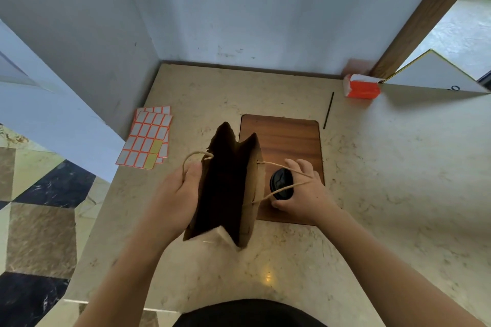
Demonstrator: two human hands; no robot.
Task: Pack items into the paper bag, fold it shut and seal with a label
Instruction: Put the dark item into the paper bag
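1 brown paper bag (225, 188) stands open near the counter's (398, 194) front edge; its interior is too dark to inspect. The left hand (178, 191) pinches the bag's left rim. The right hand (303, 194) has fingers clamped around 1 black-lidded cup (281, 184) on 1 wooden board (287, 138), partly hidden. 2 overlapping label sheets (148, 138) lie at the left edge; 1 orange packet (361, 86) sits at the far edge.

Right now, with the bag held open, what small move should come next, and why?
Probably lift the black-lidded cup and lower it into the paper bag. The right hand already grips it on the wooden board, beside the bag's open mouth, which the left hand holds open.
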